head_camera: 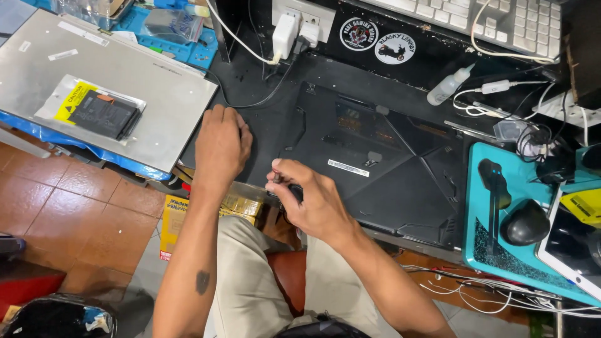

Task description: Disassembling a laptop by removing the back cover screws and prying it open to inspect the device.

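Head view: laptop (375,169) upside down on table (263,119), long axis left-right. Left hand (220,145) flat, pressing left edge. Right hand (310,200) closed around screwdriver (289,189) at near edge, nearer hand.

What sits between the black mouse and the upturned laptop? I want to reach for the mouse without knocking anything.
In the head view, a dark upright tool stands on the teal mat between the black mouse and the upturned laptop. Otherwise that stretch looks bare.
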